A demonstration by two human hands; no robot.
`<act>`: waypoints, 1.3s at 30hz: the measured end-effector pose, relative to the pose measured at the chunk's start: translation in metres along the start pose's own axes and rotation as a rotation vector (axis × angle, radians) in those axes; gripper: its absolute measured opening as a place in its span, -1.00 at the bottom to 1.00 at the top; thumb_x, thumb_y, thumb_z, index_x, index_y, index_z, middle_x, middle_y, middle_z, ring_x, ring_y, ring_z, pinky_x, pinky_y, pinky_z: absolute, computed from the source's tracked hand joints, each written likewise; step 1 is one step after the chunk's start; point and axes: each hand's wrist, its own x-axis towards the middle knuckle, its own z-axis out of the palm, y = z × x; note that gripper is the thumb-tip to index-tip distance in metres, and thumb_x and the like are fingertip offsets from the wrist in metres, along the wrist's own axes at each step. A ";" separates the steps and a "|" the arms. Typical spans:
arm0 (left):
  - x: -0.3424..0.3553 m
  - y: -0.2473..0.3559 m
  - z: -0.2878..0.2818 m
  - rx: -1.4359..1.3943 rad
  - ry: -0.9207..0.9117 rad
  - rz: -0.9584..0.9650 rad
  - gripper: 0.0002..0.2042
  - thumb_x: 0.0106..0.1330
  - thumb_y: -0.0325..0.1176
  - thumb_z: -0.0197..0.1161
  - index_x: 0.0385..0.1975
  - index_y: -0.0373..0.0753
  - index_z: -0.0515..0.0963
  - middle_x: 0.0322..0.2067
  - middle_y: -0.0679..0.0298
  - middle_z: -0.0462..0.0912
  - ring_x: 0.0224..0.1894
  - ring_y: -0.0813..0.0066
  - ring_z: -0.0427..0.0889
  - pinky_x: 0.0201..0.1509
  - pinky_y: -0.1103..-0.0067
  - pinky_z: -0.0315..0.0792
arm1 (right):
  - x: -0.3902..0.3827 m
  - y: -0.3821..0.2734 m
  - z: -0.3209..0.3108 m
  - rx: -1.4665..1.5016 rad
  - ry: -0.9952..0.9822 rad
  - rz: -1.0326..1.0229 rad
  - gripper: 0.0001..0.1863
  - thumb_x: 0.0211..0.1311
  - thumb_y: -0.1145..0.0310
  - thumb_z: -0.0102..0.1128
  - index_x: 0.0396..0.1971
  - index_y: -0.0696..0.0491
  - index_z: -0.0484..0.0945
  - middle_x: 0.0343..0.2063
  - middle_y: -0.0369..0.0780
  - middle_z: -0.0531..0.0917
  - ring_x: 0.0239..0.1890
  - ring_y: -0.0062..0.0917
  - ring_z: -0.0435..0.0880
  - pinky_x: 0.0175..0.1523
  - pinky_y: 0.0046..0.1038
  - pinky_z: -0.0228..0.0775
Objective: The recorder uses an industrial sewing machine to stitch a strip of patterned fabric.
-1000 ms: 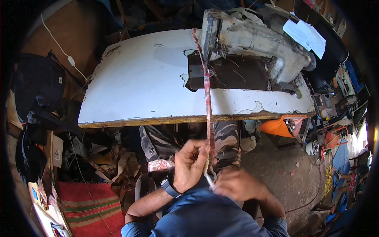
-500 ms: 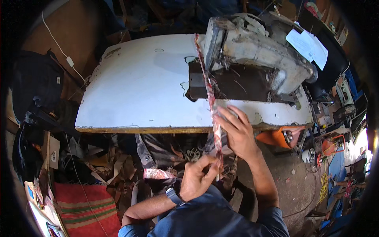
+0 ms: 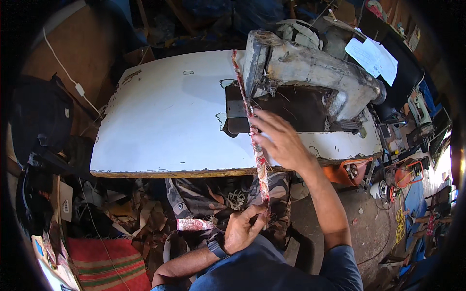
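A narrow red and white patterned fabric strip (image 3: 262, 175) runs from the table's far edge, past the needle end of a worn grey sewing machine (image 3: 310, 63), over the near edge to my lap. My left hand (image 3: 245, 228) is closed on its near end, fingers curled and thumb pressed in. Stretched fingers of my right hand (image 3: 281, 140) rest along the strip just in front of the machine's needle area, which they partly hide. Another piece of patterned fabric (image 3: 194, 224) lies across my lap, left of my left hand.
The machine sits in a dark cutout of a white table (image 3: 145, 121) with chipped edges. Papers (image 3: 374, 58) lie behind it. An orange container (image 3: 344, 172) hangs under the right edge. A black backpack (image 3: 43, 116) and a red striped cloth (image 3: 109, 264) are at left.
My right hand has slid forward along the strip, from the table's near edge toward the needle. My left hand still grips the near end. The whole view has shifted slightly.
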 end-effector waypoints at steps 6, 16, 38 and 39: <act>0.004 0.025 0.001 -0.216 -0.002 -0.027 -0.94 0.54 -0.52 0.24 -0.10 -0.34 0.60 -0.29 0.34 0.72 -0.31 0.74 0.60 -0.24 0.65 0.55 | 0.002 0.070 -0.013 -0.794 -0.170 0.391 -0.47 0.59 0.09 -0.02 0.36 0.10 0.48 0.42 -0.05 0.46 0.51 -0.12 0.34 0.55 0.06 0.10; 0.007 0.052 -0.006 -0.553 0.061 -0.123 -0.92 0.49 -0.64 0.24 -0.11 -0.40 0.59 -0.21 0.25 0.72 -0.20 0.66 0.66 -0.12 0.61 0.62 | -0.033 -0.040 -0.006 -0.176 0.132 -0.153 -0.23 0.11 0.08 0.54 0.32 0.04 0.53 0.35 -0.11 0.46 0.33 -0.11 0.45 0.40 -0.04 0.34; 0.001 0.002 0.017 -0.428 0.096 -0.058 -0.93 0.51 -0.52 0.26 -0.12 -0.35 0.60 -0.44 0.32 0.68 -0.36 0.78 0.57 -0.28 0.66 0.52 | -0.057 -0.029 -0.015 -0.081 0.075 -0.190 -0.55 0.12 0.59 0.29 0.08 0.15 0.65 0.14 -0.16 0.68 0.22 -0.20 0.59 0.28 -0.20 0.48; 0.002 0.005 0.017 -0.430 0.102 -0.055 -0.93 0.51 -0.52 0.26 -0.12 -0.35 0.60 -0.44 0.32 0.68 -0.36 0.78 0.57 -0.28 0.66 0.52 | -0.062 -0.036 -0.013 -0.111 0.113 -0.194 -0.54 0.08 0.58 0.32 0.07 0.13 0.65 0.13 -0.16 0.68 0.21 -0.20 0.59 0.28 -0.18 0.49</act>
